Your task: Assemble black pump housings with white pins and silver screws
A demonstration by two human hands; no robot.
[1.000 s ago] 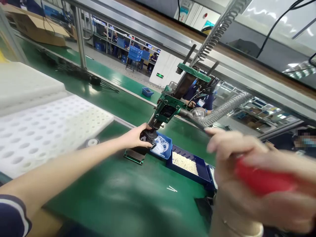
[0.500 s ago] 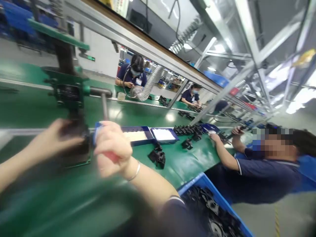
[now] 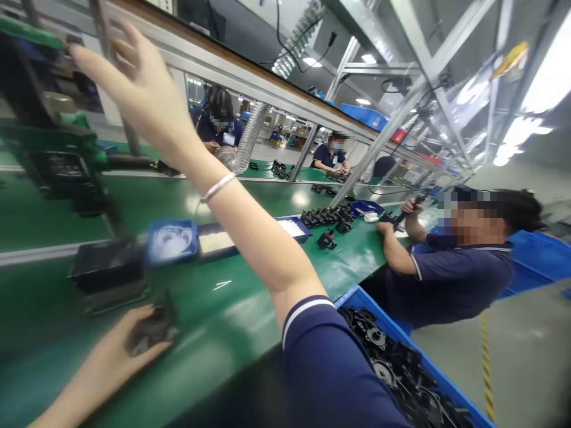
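My left hand [image 3: 118,348] is low at the left, with thumb and fingers closed round a black moulded part [image 3: 154,330] just above the bench; motion blurs the part. Raised at the upper left, my right hand [image 3: 145,89] has its fingers apart and nothing in it. Beside it stands a green bench press [image 3: 66,160] with a dark horizontal shaft. Below the press is a black block [image 3: 109,267], with no part visible on top. Its base lies a short way beyond my left hand.
A blue tray [image 3: 151,252] of clear whitish loops stands right of the block. Two thin white sticks [image 3: 222,285] lie on the green bench [image 3: 250,309]. At lower right, a blue crate [image 3: 428,368] holds black parts. A co-worker [image 3: 455,273] sits at the right.
My left hand has drawn back from the press towards me with the black part. From a closed shape near the press lever, my right hand has risen up and left and opened.
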